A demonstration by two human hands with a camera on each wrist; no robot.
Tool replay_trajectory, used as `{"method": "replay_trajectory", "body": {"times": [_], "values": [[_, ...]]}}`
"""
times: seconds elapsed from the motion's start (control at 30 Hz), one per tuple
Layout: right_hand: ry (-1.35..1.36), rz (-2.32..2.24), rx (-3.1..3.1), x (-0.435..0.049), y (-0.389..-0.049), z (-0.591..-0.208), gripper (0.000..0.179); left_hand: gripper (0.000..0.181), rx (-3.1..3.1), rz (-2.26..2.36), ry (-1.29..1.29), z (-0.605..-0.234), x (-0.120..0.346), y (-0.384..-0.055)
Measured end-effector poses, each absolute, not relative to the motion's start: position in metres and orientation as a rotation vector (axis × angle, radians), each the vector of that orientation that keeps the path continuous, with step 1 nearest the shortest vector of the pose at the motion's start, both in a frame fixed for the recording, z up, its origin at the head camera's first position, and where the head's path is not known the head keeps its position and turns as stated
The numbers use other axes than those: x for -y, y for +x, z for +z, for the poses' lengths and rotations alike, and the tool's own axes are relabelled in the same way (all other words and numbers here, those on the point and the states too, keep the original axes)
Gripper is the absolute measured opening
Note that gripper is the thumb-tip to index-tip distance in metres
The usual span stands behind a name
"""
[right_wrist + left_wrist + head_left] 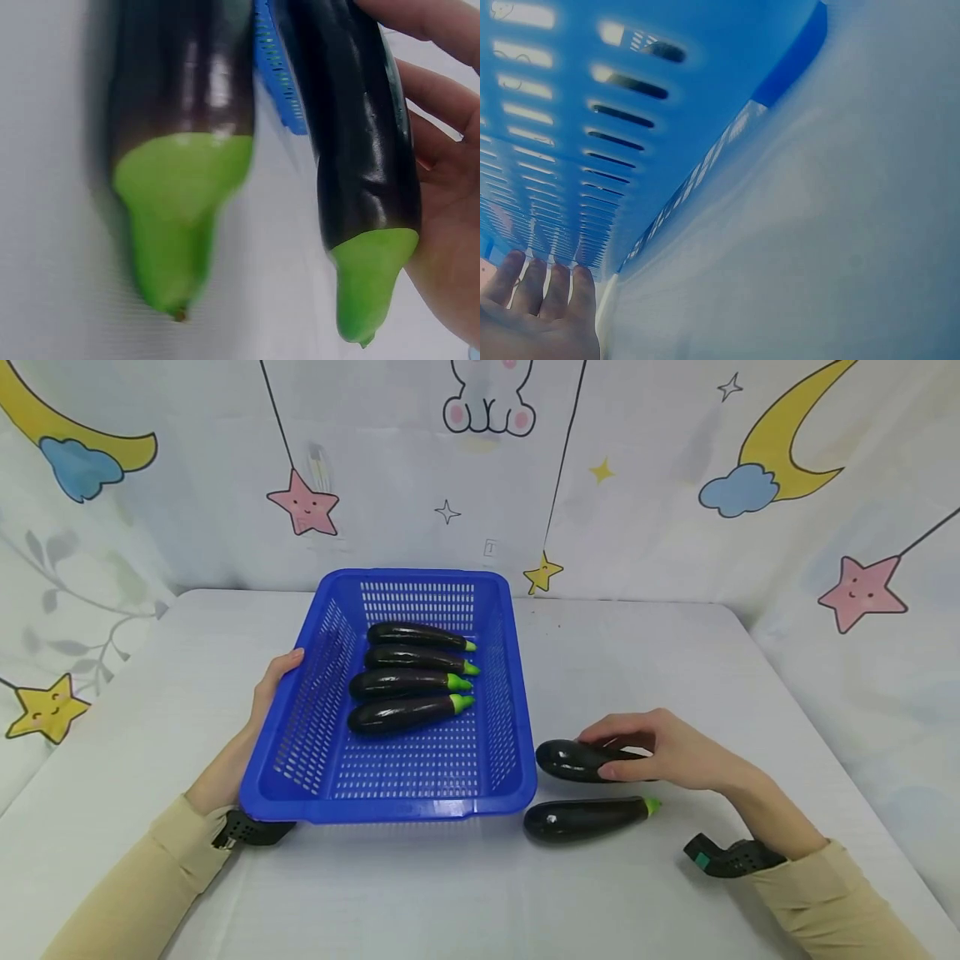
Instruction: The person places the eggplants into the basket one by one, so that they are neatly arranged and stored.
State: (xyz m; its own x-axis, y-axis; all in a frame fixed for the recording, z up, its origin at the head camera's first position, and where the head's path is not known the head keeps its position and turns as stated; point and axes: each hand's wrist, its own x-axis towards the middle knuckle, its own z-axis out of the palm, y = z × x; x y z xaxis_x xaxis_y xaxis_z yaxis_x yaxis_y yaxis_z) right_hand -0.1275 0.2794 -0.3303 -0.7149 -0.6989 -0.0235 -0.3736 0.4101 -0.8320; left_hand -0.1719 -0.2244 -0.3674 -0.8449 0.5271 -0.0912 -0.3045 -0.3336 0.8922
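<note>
A blue plastic basket (pixel 390 810) with slotted walls stands at the middle left, several dark eggplants (pixel 408 714) lying side by side in it. My left hand (pixel 258 714) holds the basket's left side at the rim; in the left wrist view its fingers (pixel 555 296) touch the slotted outer wall. To the right of the basket, my right hand (pixel 663 752) grips an eggplant (pixel 562 760) from above, thumb on the near side. That hand hides its green stem end in the head view. Just nearer lies another eggplant (pixel 585 818), its green stem pointing right.
Everything rests on a white-covered table (pixel 637 652). Behind it hangs a pale curtain (pixel 390 468) printed with stars and moons. Dark wrist-worn cameras sit at the left cuff (pixel 255 829) and the right cuff (pixel 731 857).
</note>
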Motion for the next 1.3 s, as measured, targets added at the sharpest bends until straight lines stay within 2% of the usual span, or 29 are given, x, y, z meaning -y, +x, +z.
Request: {"method": "replay_trajectory", "body": {"times": [0.23,0.53,1.3], "values": [[-0.926,-1.185,-2.396,-0.285,-0.126,-0.309,0.039,0.071,-1.441,2.159,0.287,-0.365,0.224,-0.172],[-0.999,-1.163,-2.425,-0.276,-0.134,-0.279,0.041,0.045,-1.238,2.272,0.372,-0.368,0.223,-0.173],[-0.997,-1.151,-2.338,-0.219,-0.145,-0.267,0.038,0.054,-1.401,2.224,0.312,-0.368,0.225,-0.173]]}}
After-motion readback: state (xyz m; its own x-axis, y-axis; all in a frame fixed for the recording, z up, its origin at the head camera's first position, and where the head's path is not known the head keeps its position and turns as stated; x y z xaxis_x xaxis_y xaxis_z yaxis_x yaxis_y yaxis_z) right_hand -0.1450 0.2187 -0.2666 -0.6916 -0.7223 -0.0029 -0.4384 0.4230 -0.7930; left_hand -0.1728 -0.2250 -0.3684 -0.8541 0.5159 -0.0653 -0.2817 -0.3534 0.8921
